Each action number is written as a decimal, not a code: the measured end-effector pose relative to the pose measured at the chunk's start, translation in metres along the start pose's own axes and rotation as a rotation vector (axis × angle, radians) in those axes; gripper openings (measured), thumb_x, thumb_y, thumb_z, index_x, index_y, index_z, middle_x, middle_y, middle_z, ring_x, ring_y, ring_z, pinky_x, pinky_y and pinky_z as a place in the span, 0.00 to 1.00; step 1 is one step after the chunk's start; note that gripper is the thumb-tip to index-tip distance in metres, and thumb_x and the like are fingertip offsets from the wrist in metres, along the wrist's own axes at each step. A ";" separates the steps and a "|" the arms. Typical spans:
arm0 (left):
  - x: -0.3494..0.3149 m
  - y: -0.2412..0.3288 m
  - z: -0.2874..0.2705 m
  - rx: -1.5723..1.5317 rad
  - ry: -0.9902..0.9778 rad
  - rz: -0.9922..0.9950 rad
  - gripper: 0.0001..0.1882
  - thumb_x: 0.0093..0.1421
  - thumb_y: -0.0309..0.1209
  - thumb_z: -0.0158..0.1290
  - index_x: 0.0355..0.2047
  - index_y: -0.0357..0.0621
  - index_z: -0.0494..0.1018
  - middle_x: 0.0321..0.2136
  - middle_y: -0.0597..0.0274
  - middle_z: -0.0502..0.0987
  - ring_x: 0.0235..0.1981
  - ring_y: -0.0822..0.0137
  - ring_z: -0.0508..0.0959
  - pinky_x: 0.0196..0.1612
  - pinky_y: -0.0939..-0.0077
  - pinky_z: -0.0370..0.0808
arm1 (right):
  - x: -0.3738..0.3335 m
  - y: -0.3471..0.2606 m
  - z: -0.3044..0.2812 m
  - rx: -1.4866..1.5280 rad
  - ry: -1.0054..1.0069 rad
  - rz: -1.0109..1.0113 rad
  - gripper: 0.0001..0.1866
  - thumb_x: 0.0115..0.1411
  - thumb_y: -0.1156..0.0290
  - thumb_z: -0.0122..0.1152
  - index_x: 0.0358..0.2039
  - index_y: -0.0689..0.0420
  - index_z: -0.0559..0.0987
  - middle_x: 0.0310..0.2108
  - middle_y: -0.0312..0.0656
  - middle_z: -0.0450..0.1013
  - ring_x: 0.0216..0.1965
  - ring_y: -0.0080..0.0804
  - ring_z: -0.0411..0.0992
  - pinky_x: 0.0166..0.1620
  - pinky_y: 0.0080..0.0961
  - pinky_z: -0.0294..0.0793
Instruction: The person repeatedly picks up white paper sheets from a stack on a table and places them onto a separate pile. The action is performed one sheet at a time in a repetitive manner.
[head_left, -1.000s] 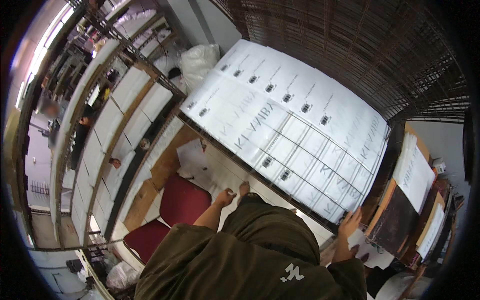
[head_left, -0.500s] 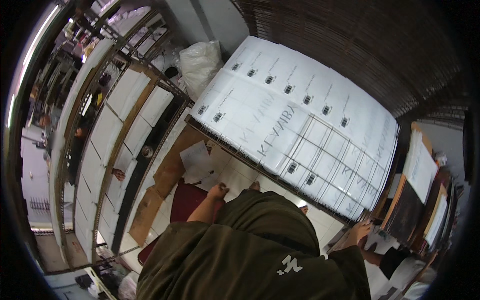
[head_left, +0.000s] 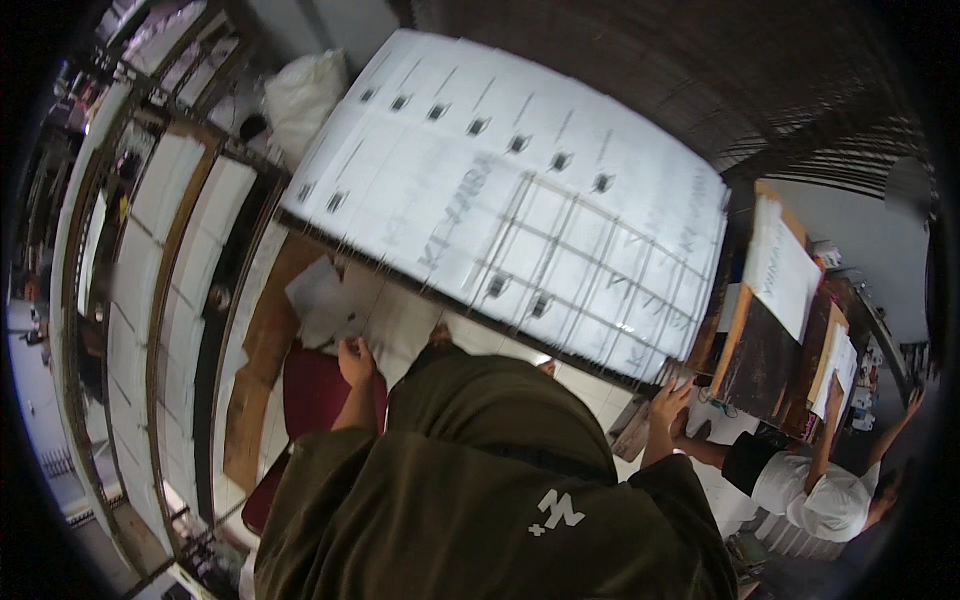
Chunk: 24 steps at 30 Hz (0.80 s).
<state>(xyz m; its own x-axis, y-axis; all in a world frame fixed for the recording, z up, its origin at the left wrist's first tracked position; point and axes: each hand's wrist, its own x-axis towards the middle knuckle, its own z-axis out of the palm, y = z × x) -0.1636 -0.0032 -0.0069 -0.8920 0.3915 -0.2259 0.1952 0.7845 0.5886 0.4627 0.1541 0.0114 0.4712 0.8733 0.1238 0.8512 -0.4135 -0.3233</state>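
Hanging over the floor beside a dark red chair (head_left: pixel 305 395), my left hand (head_left: pixel 355 362) has its fingers loosely bent and a little apart, with nothing visible in it. At the table's near right corner, my right hand (head_left: pixel 669 403) has its fingers stretched toward the edge; whether they touch it, I cannot tell. White sheets with dark print (head_left: pixel 420 180) cover the table in front of me. A thin metal wire grid (head_left: pixel 590 250) shows across their right part.
Shelving with white boards (head_left: pixel 190 270) runs along the left. A white plastic bag (head_left: pixel 305 95) stands behind it. Brown cardboard (head_left: pixel 255 400) and a pale paper (head_left: pixel 315 295) lie below the table. At right, another person (head_left: pixel 815 490) stands by a dark desk (head_left: pixel 765 350) with papers.
My view has swung right and down, so the table sits further up and left. The fingers of my left hand have loosened. More of the other person shows, arms stretched toward the papers.
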 end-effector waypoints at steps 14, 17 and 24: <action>-0.068 0.220 0.096 0.412 -0.065 1.003 0.33 0.59 0.51 0.38 0.56 0.36 0.58 0.59 0.48 0.54 0.61 0.50 0.51 0.60 0.51 0.44 | 0.044 0.027 -0.057 0.153 0.094 -0.163 0.30 0.62 0.56 0.41 0.58 0.65 0.54 0.55 0.64 0.50 0.57 0.58 0.50 0.59 0.41 0.49; -0.064 0.222 0.101 0.458 -0.169 1.034 0.35 0.60 0.52 0.37 0.56 0.34 0.57 0.59 0.48 0.55 0.62 0.52 0.50 0.61 0.52 0.40 | 0.032 0.043 -0.053 0.173 0.147 -0.016 0.29 0.62 0.56 0.41 0.58 0.62 0.54 0.55 0.64 0.50 0.57 0.58 0.50 0.58 0.41 0.49; -0.055 0.218 0.104 0.478 -0.210 1.121 0.38 0.59 0.53 0.38 0.56 0.29 0.54 0.58 0.45 0.55 0.61 0.52 0.53 0.61 0.51 0.42 | -0.002 0.024 -0.050 0.295 0.199 0.161 0.29 0.62 0.59 0.41 0.58 0.63 0.53 0.55 0.63 0.51 0.58 0.56 0.49 0.60 0.40 0.46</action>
<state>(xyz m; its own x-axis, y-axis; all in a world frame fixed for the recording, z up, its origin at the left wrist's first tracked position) -0.0293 0.1965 0.0534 -0.0625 0.9953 0.0742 0.9776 0.0461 0.2051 0.4943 0.1296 0.0505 0.6541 0.7238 0.2199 0.6731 -0.4244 -0.6056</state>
